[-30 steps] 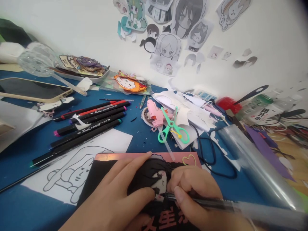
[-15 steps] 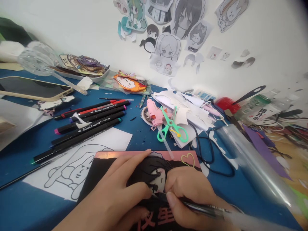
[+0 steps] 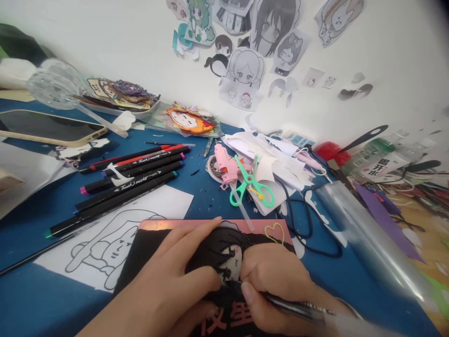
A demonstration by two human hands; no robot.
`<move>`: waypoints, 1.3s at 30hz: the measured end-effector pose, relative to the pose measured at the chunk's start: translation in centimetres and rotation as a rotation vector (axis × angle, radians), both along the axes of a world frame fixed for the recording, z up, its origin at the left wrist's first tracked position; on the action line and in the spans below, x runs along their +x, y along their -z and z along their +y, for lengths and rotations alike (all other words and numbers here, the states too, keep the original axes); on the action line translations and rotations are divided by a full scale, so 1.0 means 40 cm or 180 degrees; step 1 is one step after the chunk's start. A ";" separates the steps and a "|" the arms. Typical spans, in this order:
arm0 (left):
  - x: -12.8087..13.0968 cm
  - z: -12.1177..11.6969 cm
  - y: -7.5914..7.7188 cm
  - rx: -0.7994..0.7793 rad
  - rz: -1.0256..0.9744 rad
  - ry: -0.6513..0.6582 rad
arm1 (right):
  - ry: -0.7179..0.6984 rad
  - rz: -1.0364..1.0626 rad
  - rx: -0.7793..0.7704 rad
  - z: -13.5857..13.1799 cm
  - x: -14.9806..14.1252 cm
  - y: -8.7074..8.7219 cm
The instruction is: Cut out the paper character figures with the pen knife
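A dark panel with a pink top edge (image 3: 157,225) and pink characters lies in front of me. On it is a cartoon face with black hair (image 3: 220,243). My left hand (image 3: 171,276) rests on the panel, fingers stretched out and apart, with the thumb beside the face. My right hand (image 3: 280,274) grips a slim black pen (image 3: 293,305) with a clear rear end. Its point meets the lower edge of the face, close to my left thumb. A yellow-green heart outline (image 3: 274,233) sits at the panel's upper right.
Markers (image 3: 129,187) and a line drawing (image 3: 101,255) lie to the left. Beyond the panel are green scissors (image 3: 249,180), a pink glue gun (image 3: 224,164) and white paper scraps (image 3: 259,145). A black cord (image 3: 310,220) and a clear plastic roll (image 3: 372,234) lie on the right.
The pen and my right hand have shifted very slightly at the face's lower edge. My left hand stays in place.
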State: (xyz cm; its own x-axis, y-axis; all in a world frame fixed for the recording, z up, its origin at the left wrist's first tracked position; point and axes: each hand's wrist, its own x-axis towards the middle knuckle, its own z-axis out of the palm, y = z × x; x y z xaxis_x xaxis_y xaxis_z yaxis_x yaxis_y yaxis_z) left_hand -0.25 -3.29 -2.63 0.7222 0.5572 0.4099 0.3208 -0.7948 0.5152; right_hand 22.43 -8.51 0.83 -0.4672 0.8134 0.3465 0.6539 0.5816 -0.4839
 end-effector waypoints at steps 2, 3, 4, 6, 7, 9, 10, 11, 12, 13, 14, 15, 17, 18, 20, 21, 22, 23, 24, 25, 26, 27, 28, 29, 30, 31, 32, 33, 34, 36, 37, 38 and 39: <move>0.000 0.001 0.000 -0.0014 -0.0018 0.0024 | -0.0036 -0.0043 -0.0068 0.003 0.000 -0.001; -0.001 0.001 0.000 -0.0005 -0.0004 0.0034 | -0.0030 -0.0058 -0.0084 0.004 0.000 -0.003; -0.002 0.001 0.000 0.0010 0.0021 0.0045 | -0.0024 -0.0059 -0.0082 0.005 0.000 -0.004; -0.004 0.000 0.000 0.0038 0.0064 0.0045 | -0.0027 -0.0050 -0.0053 0.006 0.001 -0.006; -0.005 0.000 0.000 0.0040 0.0073 0.0043 | -0.0036 -0.0029 -0.0027 0.005 0.001 -0.007; -0.007 -0.001 0.000 0.0029 0.0088 0.0024 | -0.0027 0.0097 0.0123 0.003 0.003 -0.007; -0.007 -0.001 0.000 0.0016 0.0094 0.0027 | -0.0014 0.0157 0.0195 0.002 0.005 -0.007; -0.008 0.000 -0.001 0.0000 0.0097 0.0043 | -0.0007 0.0187 0.0238 0.001 0.006 -0.007; -0.008 0.000 -0.001 -0.0013 0.0097 0.0068 | -0.0025 0.0187 0.0256 -0.001 0.007 -0.007; -0.008 0.001 -0.002 -0.0015 0.0092 0.0087 | -0.0052 0.0154 0.0245 -0.001 0.007 -0.006; -0.008 0.001 -0.002 -0.0007 0.0089 0.0105 | -0.0045 0.0096 0.0216 -0.002 0.008 -0.006; -0.008 0.002 -0.002 0.0013 0.0089 0.0111 | -0.0030 0.0046 0.0187 -0.002 0.008 -0.005; -0.007 0.002 -0.001 0.0068 0.0100 0.0099 | -0.0011 0.0067 0.0179 -0.002 0.009 -0.004; -0.007 0.002 -0.001 0.0085 0.0103 0.0096 | -0.0021 0.0111 0.0162 -0.001 0.008 -0.004; -0.007 0.002 0.001 0.0095 0.0096 0.0094 | -0.0082 0.0213 0.0113 0.000 0.008 -0.003; -0.007 0.002 0.002 0.0086 0.0092 0.0091 | -0.0116 0.0228 0.0069 0.000 0.008 -0.002; -0.007 0.001 0.002 0.0069 0.0091 0.0089 | -0.0123 0.0222 0.0019 0.000 0.008 -0.001; -0.007 0.001 0.002 0.0046 0.0094 0.0086 | -0.0123 0.0195 -0.0047 0.000 0.008 -0.001; -0.007 0.001 0.002 0.0026 0.0100 0.0080 | -0.0125 0.0156 -0.0118 0.000 0.008 0.000; -0.007 0.001 0.002 0.0011 0.0107 0.0076 | -0.0108 0.0153 -0.0133 0.000 0.008 0.000; -0.008 0.001 0.001 0.0004 0.0108 0.0071 | -0.0095 0.0119 -0.0157 0.000 0.008 0.000; -0.008 0.001 0.000 0.0011 0.0106 0.0066 | -0.0077 0.0101 -0.0131 0.000 0.008 0.000; -0.008 0.001 0.000 0.0026 0.0107 0.0064 | -0.0079 0.0084 -0.0089 0.000 0.009 0.000; -0.008 0.001 -0.001 0.0044 0.0110 0.0063 | -0.0087 0.0092 -0.0018 0.000 0.009 0.001; -0.008 0.001 -0.001 0.0062 0.0111 0.0066 | -0.0096 0.0111 0.0044 -0.001 0.009 0.002; -0.008 0.002 -0.002 0.0075 0.0111 0.0071 | -0.0083 0.0161 0.0131 -0.001 0.010 0.003; -0.007 0.002 -0.002 0.0088 0.0112 0.0076 | -0.0065 0.0218 0.0214 -0.002 0.010 0.004; -0.007 0.002 -0.001 0.0105 0.0114 0.0076 | -0.0034 0.0275 0.0305 -0.003 0.010 0.005; -0.006 0.002 -0.001 0.0118 0.0113 0.0079 | -0.0009 0.0280 0.0351 -0.004 0.010 0.006; -0.004 0.001 -0.001 0.0130 0.0098 0.0083 | 0.0019 0.0306 0.0441 -0.004 0.010 0.008; -0.004 0.001 -0.001 0.0125 0.0093 0.0088 | 0.0020 0.0330 0.0485 -0.004 0.009 0.009; -0.003 0.001 -0.001 0.0113 0.0089 0.0092 | 0.0024 0.0369 0.0539 -0.003 0.009 0.009; -0.003 0.000 -0.002 0.0103 0.0084 0.0087 | 0.0041 0.0418 0.0615 -0.003 0.008 0.009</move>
State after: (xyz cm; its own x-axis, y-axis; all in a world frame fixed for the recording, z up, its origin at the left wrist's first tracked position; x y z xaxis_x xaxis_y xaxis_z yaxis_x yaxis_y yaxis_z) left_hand -0.36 -3.28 -2.56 0.7477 0.5239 0.4079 0.3120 -0.8195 0.4807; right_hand 22.74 -8.62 0.47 -0.3978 0.7317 0.5534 0.6006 0.6637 -0.4458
